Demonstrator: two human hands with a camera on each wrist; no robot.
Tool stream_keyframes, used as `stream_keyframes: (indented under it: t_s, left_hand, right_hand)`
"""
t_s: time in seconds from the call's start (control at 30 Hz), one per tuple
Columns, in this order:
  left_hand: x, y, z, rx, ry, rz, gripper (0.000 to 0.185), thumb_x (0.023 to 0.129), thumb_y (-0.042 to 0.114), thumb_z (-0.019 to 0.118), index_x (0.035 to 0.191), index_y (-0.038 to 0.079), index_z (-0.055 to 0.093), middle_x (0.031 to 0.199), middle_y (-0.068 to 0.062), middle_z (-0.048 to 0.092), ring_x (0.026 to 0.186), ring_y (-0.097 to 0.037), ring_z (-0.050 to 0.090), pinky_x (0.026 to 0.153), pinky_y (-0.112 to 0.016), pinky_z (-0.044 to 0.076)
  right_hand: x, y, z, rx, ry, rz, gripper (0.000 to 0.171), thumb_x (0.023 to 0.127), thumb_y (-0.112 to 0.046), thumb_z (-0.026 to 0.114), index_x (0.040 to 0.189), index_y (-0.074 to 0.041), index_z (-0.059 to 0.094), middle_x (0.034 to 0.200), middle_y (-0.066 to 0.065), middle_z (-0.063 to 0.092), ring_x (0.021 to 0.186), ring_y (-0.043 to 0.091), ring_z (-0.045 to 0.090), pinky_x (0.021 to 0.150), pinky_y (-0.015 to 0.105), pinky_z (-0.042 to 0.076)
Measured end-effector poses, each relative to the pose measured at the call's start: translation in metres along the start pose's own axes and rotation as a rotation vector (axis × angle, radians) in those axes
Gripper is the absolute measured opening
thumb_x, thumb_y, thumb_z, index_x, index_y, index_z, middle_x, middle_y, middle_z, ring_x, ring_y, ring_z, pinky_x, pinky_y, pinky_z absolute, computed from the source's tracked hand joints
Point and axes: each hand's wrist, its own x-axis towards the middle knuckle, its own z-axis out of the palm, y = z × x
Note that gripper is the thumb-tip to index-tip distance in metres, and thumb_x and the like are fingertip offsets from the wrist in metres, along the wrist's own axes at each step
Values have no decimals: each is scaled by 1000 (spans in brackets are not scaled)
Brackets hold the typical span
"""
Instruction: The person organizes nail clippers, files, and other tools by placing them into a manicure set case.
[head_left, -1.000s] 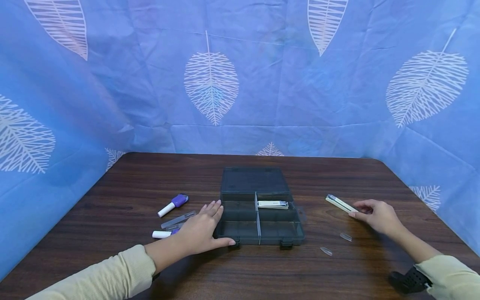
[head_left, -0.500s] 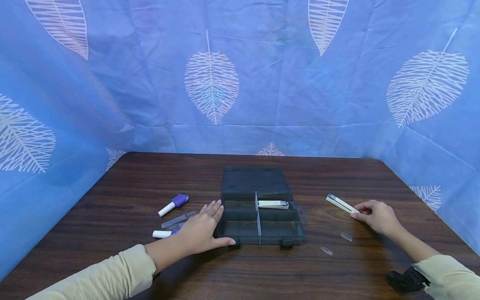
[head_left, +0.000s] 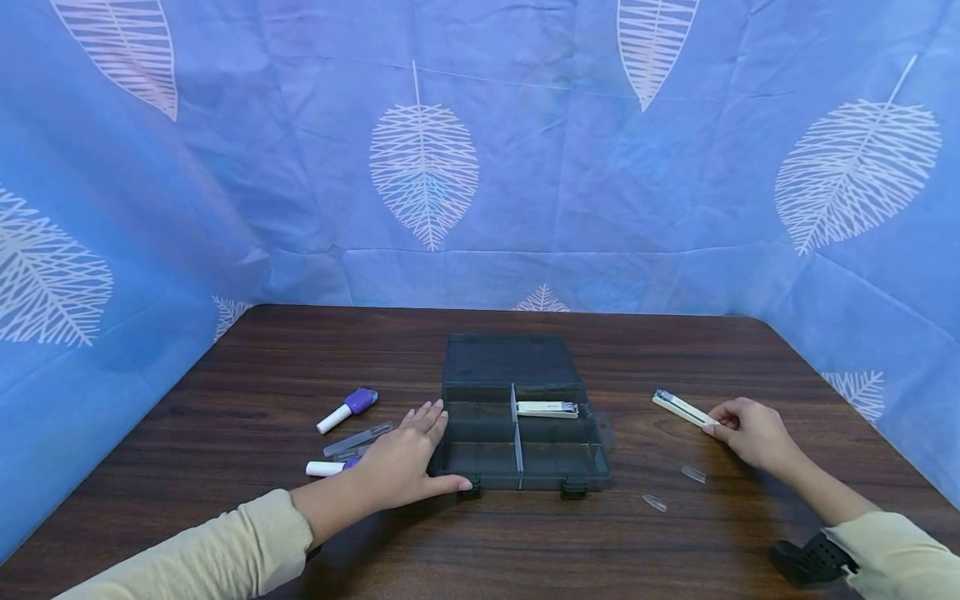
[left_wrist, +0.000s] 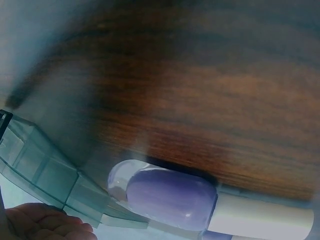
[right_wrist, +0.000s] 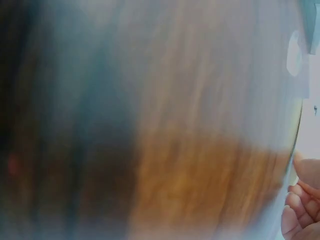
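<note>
A dark translucent compartment box (head_left: 480,454) stands with its lid raised at the back. My left hand (head_left: 397,467) rests along its left side, fingers straight and thumb at the front latch. In the upper right compartment lies a white nail clipper (head_left: 547,409). To the right of the box, my right hand (head_left: 753,433) pinches the near end of a second white nail clipper (head_left: 678,407) between thumb and fingers. The right wrist view is mostly blurred table, with curled fingers (right_wrist: 297,210) at its edge. A purple nail polish bottle (left_wrist: 170,197) shows close up in the left wrist view.
Another purple nail polish bottle (head_left: 348,408) with a white cap lies left of the box, beside a clear plastic strip (head_left: 357,438). Two clear nail-shaped pieces (head_left: 693,474) lie in front of the right hand. A blue leaf-patterned cloth (head_left: 510,192) hangs behind the table.
My right hand and its clipper have shifted only very slightly to the right. The left hand and the box have stayed in place.
</note>
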Motion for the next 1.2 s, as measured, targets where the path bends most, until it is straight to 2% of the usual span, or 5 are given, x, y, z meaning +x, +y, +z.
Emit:
stream_keyframes:
  t_s: [0.33, 0.47, 0.67, 0.87, 1.2]
  left_hand:
    - [-1, 1, 0, 0, 7, -1, 92, 80, 65, 54, 137, -5, 39, 147, -22, 32, 137, -33, 32, 108, -45, 33]
    - [-1, 1, 0, 1, 10, 5, 91, 81, 65, 54, 137, -6, 40, 147, -23, 33, 136, -34, 33, 108, -45, 33]
    - [-1, 1, 0, 4, 6, 1, 91, 81, 65, 54, 138, -5, 39, 147, -22, 32, 137, -34, 32, 108, -45, 33]
    - [-2, 1, 0, 0, 0, -4, 91, 81, 65, 54, 138, -5, 39, 147, -22, 32, 137, -33, 32, 108, -45, 33]
    - [-2, 1, 0, -4, 2, -3, 91, 81, 65, 54, 138, -4, 39, 148, -22, 31, 137, -33, 32, 108, -45, 33]
  right_hand:
    - [0, -6, -4, 26, 0, 37, 14, 85, -7, 64, 87, 7, 64, 72, 8, 62, 61, 12, 49, 53, 27, 38]
    - [-2, -8, -5, 33, 22, 36, 14, 84, -6, 65, 88, 7, 65, 71, 7, 62, 59, 8, 47, 52, 25, 37]
    - [-5, -12, -4, 59, 67, -11, 10, 83, -3, 65, 87, 6, 66, 69, 4, 60, 55, 1, 37, 48, 22, 32]
    - [-6, -15, -2, 80, 89, -34, 9, 83, -2, 65, 88, 6, 65, 70, 4, 60, 55, 0, 37, 48, 22, 32]
    - [-3, -28, -2, 85, 219, -154, 9, 79, 3, 67, 88, 4, 66, 68, 2, 56, 56, -3, 34, 48, 22, 32]
